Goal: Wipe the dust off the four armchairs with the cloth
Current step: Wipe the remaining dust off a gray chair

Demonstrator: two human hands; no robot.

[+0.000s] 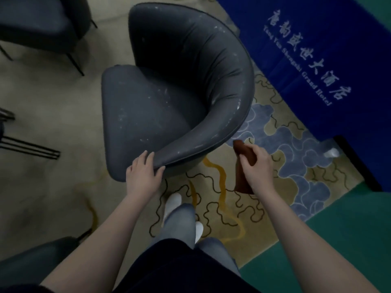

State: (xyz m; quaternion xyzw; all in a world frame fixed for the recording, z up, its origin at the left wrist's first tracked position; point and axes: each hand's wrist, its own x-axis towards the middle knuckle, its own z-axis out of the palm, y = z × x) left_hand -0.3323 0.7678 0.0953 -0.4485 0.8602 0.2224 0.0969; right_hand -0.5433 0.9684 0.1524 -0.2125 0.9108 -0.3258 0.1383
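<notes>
Blue banner [306, 60] beside armchair [169, 92]; second armchair [36, 24] upper-left.

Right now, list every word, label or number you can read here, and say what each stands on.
"唐韵盛世大酒店": large white brush characters on the blue banner.
"Tang Yun Shengshi Grand Hotel": smaller white line below them, same banner; its first words are blurred, so that part is uncertain.
Nothing readable on the armchair, the cloth or the carpet.
</notes>
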